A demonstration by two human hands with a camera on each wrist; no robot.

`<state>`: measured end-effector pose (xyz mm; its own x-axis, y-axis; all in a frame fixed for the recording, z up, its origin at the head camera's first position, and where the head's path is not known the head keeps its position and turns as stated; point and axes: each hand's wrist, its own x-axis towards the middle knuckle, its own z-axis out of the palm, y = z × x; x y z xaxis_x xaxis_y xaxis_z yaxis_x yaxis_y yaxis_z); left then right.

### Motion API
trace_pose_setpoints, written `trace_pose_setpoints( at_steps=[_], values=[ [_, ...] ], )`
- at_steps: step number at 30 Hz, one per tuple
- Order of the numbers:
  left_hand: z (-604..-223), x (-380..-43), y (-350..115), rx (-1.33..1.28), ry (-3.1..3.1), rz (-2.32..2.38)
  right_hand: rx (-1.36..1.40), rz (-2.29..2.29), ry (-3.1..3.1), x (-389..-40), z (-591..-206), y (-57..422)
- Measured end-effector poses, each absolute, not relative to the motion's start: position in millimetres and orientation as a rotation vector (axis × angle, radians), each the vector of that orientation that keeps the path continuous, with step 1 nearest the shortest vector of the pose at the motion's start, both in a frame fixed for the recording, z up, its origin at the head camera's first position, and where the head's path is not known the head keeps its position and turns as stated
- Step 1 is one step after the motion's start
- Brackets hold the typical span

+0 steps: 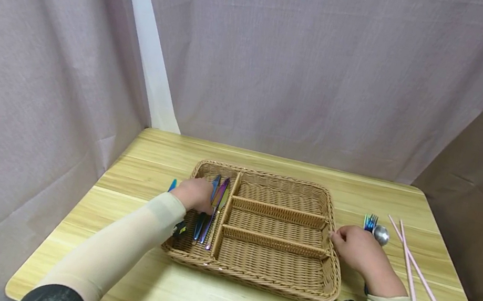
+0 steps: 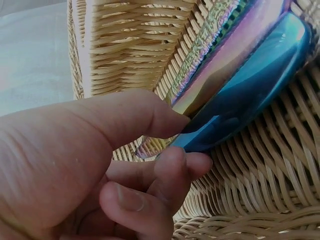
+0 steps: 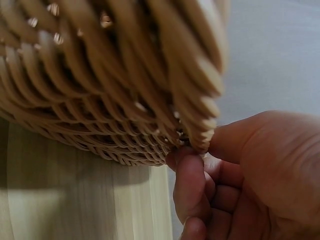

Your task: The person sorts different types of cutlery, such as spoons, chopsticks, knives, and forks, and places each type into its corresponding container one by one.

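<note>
A wicker cutlery basket (image 1: 249, 277) with one long left compartment and three shorter ones lies on the table. My left hand (image 1: 197, 194) reaches into the left compartment, pinching a shiny blue table knife (image 2: 245, 90) between thumb and fingers. Beside that knife, other iridescent knives (image 1: 219, 195) lie lengthwise in the same compartment, one purple and one golden with a textured handle. At the basket's right side, my right hand (image 1: 360, 249) pinches the woven rim (image 3: 202, 107), thumb on one side and fingertips on the other.
Right of the basket lie blue iridescent forks (image 1: 370, 222), a round silver spoon (image 1: 381, 235) and two crossed pink chopsticks (image 1: 414, 267). A blue tip (image 1: 173, 185) shows outside the basket's left edge. Grey curtains (image 1: 302, 75) hang around the wooden table (image 1: 178, 299).
</note>
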<state>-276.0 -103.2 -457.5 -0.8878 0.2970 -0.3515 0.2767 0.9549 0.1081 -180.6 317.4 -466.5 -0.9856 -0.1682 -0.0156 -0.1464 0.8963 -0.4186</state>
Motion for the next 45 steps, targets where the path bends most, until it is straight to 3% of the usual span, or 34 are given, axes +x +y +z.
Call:
trace_pose_setpoints(
  at_steps=[45],
  values=[
    [-457.3, -271.3, -107.2, 0.455, 2.746, 0.138, -0.271, -0.664, 3.011, -177.8, -464.1, 315.2]
  ],
)
